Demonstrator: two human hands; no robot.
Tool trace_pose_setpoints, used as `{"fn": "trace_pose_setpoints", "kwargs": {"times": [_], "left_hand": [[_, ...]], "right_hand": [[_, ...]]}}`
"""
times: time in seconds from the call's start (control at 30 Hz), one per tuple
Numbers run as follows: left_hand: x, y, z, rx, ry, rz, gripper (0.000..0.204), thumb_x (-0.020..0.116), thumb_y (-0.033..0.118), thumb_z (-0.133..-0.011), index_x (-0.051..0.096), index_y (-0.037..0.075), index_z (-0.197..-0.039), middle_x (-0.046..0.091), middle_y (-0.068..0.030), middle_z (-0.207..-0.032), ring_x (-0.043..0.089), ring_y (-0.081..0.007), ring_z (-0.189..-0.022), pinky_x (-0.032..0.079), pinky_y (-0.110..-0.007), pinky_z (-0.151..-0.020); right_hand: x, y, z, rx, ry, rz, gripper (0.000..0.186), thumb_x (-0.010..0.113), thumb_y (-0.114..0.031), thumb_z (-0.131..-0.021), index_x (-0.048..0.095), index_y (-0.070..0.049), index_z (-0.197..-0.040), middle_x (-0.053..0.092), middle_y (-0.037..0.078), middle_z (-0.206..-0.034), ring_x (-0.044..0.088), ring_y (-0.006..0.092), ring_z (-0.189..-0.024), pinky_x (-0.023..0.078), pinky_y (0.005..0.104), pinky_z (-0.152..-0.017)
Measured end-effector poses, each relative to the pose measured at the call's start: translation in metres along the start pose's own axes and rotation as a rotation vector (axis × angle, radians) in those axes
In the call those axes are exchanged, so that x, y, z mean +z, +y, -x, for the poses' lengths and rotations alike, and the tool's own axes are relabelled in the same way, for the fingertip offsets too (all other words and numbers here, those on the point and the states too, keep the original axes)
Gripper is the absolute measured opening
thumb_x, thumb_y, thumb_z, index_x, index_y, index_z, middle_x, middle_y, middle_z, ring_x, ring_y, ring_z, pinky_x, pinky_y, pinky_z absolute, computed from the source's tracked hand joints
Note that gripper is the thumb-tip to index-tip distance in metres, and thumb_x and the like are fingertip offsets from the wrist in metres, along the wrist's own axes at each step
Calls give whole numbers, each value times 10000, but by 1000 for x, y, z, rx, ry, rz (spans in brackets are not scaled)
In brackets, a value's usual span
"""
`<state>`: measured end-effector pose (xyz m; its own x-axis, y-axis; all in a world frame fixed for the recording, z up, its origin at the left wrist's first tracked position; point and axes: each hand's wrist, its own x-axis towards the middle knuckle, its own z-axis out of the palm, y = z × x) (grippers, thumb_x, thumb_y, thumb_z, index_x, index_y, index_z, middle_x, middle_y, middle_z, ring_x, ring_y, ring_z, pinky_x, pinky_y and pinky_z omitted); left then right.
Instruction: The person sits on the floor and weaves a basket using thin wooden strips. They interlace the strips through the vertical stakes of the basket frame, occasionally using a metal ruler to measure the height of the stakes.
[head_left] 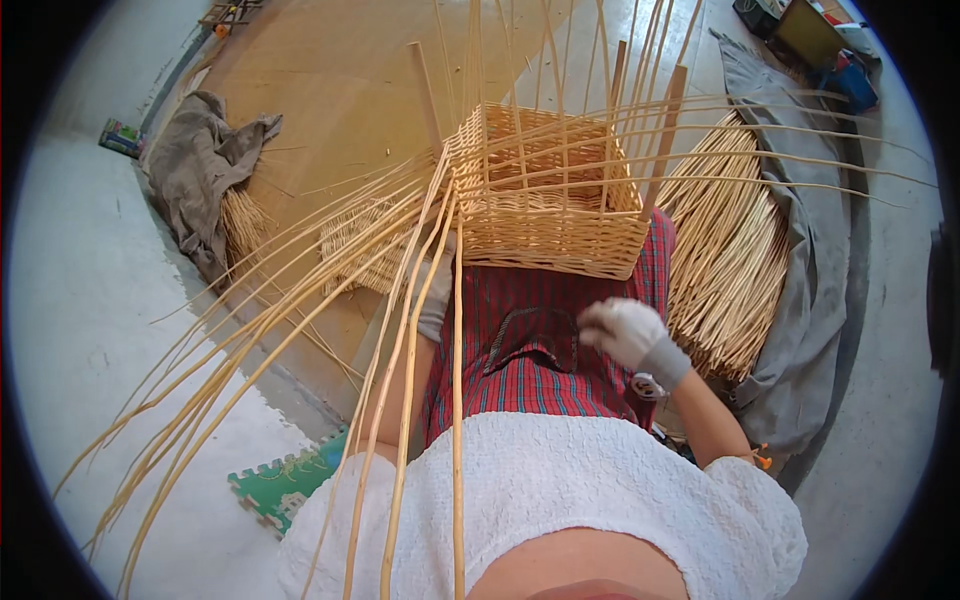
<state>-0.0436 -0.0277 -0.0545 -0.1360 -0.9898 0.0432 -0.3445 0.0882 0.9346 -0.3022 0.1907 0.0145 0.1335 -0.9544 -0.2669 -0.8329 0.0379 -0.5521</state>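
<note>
Basket (555, 245) first: where is it, exactly?

Up front, just beyond the lap, with its near bottom edge over the red plaid cloth (530, 398). Woven walls, wooden posts (665, 140) sticking up at the corners, and long rods (458, 400) fanning out left, right, up and back toward the wearer.

OK, and the hands?

Both gloved. Left hand (432, 300) is at the basket's left side, partly behind the rods. Can't tell if it's gripping anything, the fingers are hidden. Right hand (628, 330) is off the basket, near its close right corner, over the plaid. Fingers loosely bent, nothing visible in them, so I'd call it released.

What's around it?

Flat woven piece (350, 245) on the left, partly under the rods. Farther left, a crumpled gray-brown cloth (195, 160). On the right, a fat bundle of sticks (730, 250) lying against a gray sheet (790, 350). Green mat (285, 480) lower left.
</note>
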Motion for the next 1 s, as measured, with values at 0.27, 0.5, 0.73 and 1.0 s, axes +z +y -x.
{"fn": "trace_pose_setpoints", "kwargs": {"times": [0.27,0.5,0.73,1.0], "left_hand": [[22,17,0,116,46,-17,477,747,224,-977,576,18,-1373,718,-63,-947,671,-165,-905,575,-360,-831],[-9,34,25,177,16,95,412,694,217,-1004,578,9,-1341,642,-23,-832,611,-136,-787,571,-371,-801],[-49,86,21,449,-54,397,352,642,209,-1031,581,1,-1309,566,17,-716,552,-107,-670,567,-382,-770],[-64,121,23,593,-101,816,218,569,110,-1053,590,7,-1243,420,37,-679,358,-71,-542,562,-401,-906]], "right_hand": [[-21,-96,-65,-297,163,-227,230,659,-282,-956,742,-117,-1092,742,122,-1061,705,327,-1037,565,442,-905],[28,-194,-116,-959,644,-94,533,582,-143,-953,555,-210,-1481,590,82,-1436,595,274,-1278,494,417,-1076],[-26,-155,-90,-903,164,9,378,581,-134,-889,616,-191,-1261,682,67,-931,718,234,-847,594,379,-620],[-95,-74,-132,-494,1098,-761,172,693,-22,-944,591,-72,-1073,695,90,-948,712,175,-819,571,312,-633]]}}
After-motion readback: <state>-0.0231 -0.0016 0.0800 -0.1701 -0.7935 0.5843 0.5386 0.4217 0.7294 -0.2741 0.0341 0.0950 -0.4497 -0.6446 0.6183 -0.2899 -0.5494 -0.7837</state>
